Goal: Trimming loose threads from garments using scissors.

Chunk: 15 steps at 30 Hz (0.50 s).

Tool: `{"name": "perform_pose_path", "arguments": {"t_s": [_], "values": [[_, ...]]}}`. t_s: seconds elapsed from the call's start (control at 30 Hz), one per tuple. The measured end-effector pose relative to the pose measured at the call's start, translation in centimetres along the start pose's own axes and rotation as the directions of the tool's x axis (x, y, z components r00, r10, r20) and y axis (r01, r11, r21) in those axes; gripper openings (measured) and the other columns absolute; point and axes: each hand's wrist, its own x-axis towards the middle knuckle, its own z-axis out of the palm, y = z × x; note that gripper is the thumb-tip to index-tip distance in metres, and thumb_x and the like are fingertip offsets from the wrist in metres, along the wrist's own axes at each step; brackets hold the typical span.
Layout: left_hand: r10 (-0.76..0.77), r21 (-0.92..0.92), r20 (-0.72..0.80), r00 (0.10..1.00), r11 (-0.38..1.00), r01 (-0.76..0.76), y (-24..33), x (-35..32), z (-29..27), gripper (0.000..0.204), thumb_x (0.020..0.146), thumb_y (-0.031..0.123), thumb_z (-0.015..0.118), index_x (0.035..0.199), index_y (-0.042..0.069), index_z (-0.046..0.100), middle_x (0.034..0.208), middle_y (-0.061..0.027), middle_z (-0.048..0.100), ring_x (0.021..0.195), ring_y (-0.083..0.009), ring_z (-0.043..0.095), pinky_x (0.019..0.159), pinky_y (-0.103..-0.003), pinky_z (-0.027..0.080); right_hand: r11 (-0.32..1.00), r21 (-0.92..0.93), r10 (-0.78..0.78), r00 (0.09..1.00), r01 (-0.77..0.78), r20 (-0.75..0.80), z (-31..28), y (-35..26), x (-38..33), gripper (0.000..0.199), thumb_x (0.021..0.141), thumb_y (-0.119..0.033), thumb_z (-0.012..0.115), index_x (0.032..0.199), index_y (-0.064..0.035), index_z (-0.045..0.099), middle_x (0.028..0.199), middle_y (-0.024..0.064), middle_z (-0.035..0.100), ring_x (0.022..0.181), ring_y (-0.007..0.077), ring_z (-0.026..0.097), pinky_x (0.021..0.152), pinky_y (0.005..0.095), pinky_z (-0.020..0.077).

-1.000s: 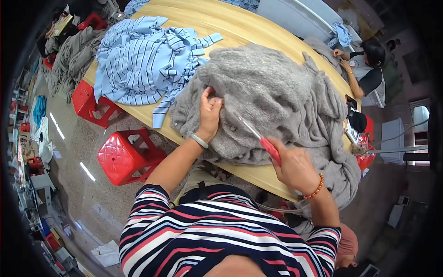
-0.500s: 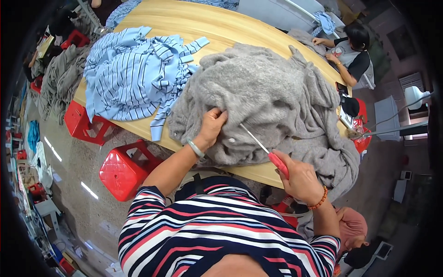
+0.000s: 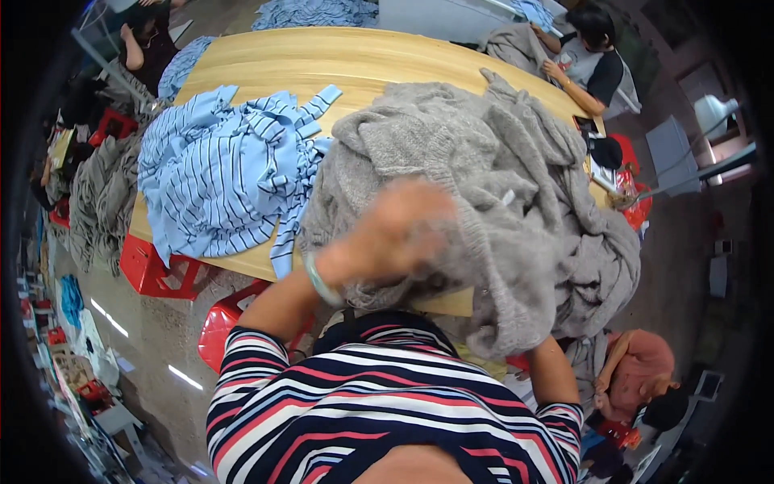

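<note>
A heap of grey knitwear (image 3: 403,121) lies over the near right part of the wooden table. My left hand (image 3: 407,226) is smeared by motion just above the heap, a pale bangle on its wrist; whether its fingers grip the knit cannot be made out. A ribbed stretch of the grey knit hangs off the table's near edge, close to my body. It covers my right hand, so only the right forearm (image 3: 552,371) shows below the cloth. The red-handled tool with a thin metal shaft is out of sight.
Blue striped garments (image 3: 226,169) are piled left of the grey heap on the table (image 3: 322,56). Red plastic stools (image 3: 222,327) stand by its left edge. One co-worker (image 3: 592,64) handles grey cloth at the far right; another person (image 3: 641,363) sits at the lower right.
My left hand has moved right and blurs. The right hand, earlier holding the red-handled tool in view, is now behind the knit. Part of the grey knit has been pulled toward me over the edge.
</note>
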Motion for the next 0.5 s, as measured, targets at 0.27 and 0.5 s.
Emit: {"name": "perform_pose_path", "arguments": {"t_s": [0.27, 0.5], "values": [[-0.205, 0.494, 0.388, 0.899, 0.870, -0.015, -7.7, 1.6, 0.2, 0.057, 0.069, 0.008, 0.071, 0.123, 0.008, 0.053, 0.119, -0.0182, 0.053, 0.111, -0.0357, 0.051, 0.094, -0.045, 0.042, 0.956, 0.020, 0.294, 0.955, -0.293, -0.037, 3.0, 3.4, -3.9, 0.063, 0.088, -0.035, 0.060, 0.141, -0.0082, 0.040, 0.143, 0.0126, 0.040, 0.133, 0.0298, 0.033, 0.114, 0.0389, 0.0206], [0.143, -0.220, 0.017, 0.990, 0.966, -0.136, 3.1, 8.9, 2.3, 0.030, 0.069, -0.010, 0.048, 0.094, -0.001, 0.062, 0.088, -0.0142, 0.060, 0.078, -0.0304, 0.059, 0.068, -0.033, 0.050, 0.743, -0.646, 0.156, 0.984, -0.173, -0.084, -2.0, -2.9, -3.2, 0.058, 0.092, -0.031, 0.053, 0.140, -0.0044, 0.037, 0.141, 0.0138, 0.041, 0.130, 0.0239, 0.038, 0.113, 0.0354, 0.0226]]}}
